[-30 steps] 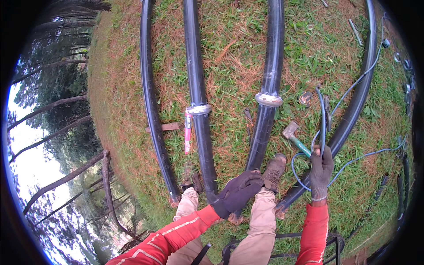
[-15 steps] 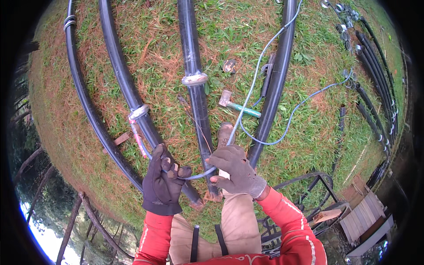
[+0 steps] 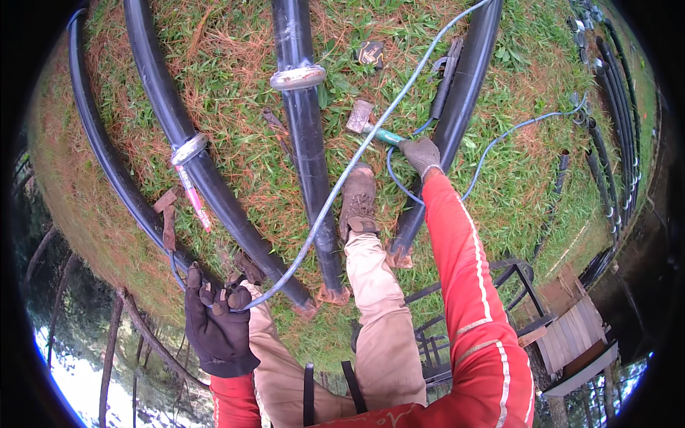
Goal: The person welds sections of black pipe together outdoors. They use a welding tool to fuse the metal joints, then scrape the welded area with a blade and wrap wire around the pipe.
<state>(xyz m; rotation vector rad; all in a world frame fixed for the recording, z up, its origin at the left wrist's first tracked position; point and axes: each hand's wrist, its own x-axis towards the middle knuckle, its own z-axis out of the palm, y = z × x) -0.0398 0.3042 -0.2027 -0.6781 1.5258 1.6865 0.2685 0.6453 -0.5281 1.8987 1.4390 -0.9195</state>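
Observation:
My gloved left hand [image 3: 217, 328] has its fingers curled round a blue cable [image 3: 322, 217], which runs to a rusty piece [image 3: 168, 232] beside the leftmost pipe. My gloved right hand [image 3: 421, 155] grips the green handle of a hammer [image 3: 360, 116], head lying on the grass. Several long black pipes [image 3: 300, 157] lie before me, two with pale metal collars [image 3: 298, 77]. A black-handled tool [image 3: 442, 87] lies beside the right pipe, a yellow-and-black item [image 3: 371, 54] above the hammer, and a pink tube [image 3: 194, 200] beside a pipe.
My boots stand among the pipes on grass. A stack of black pipes [image 3: 621, 128] with metal ends lies at right. A black metal frame [image 3: 519, 274] and a wooden plank platform [image 3: 567, 349] are behind at lower right. Trees [image 3: 114, 335] show at lower left.
My left hand has moved down and left, still on the cable. My right hand has left the cable and reached up and right onto the hammer handle. The view has also turned.

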